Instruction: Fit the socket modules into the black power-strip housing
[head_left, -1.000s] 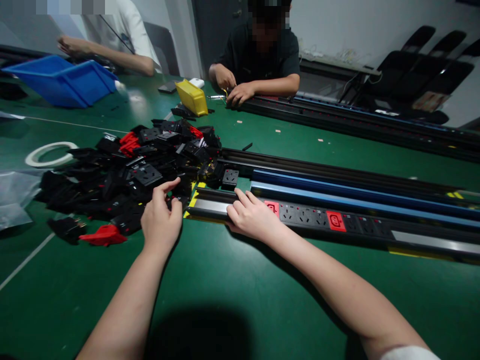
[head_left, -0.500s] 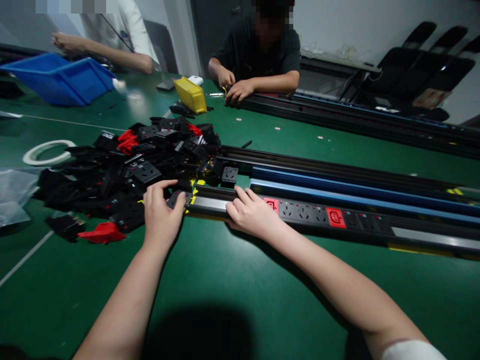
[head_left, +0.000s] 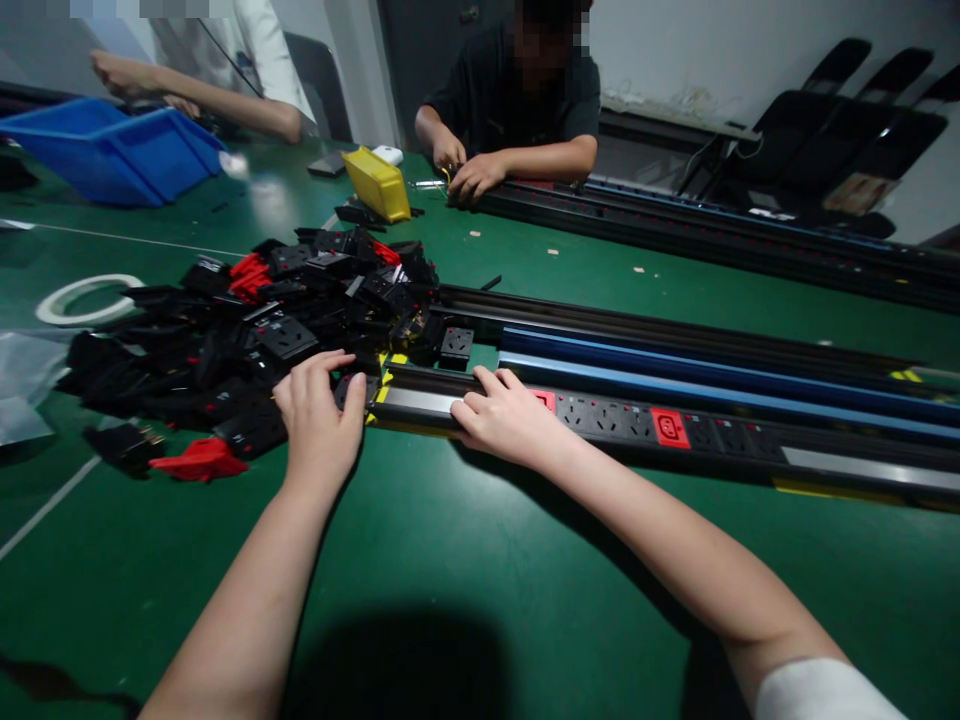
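My left hand (head_left: 319, 415) is closed at the left end of a long black power strip (head_left: 424, 402), its thumb and fingers around a black socket module (head_left: 345, 388) that they partly cover. Yellow tape (head_left: 386, 375) marks the strip beside my thumb. Further right, my right hand (head_left: 499, 418) grips the strip, fingertips over its far edge and thumb on the near side. Black sockets (head_left: 606, 417) and a red socket (head_left: 670, 428) sit in the strip to the right; another red one is partly hidden by my right hand.
A heap of black and red socket modules (head_left: 285, 338) lies to the left. A loose socket (head_left: 456, 345) and blue rails (head_left: 570, 368) lie behind the strip. Beyond are a tape roll (head_left: 56, 308), blue bins (head_left: 112, 160), a yellow bin (head_left: 377, 185) and two people working.
My left hand has shifted slightly left, and its fingers now cover more of the socket module. My right hand stays on the strip. The view has tilted a little.
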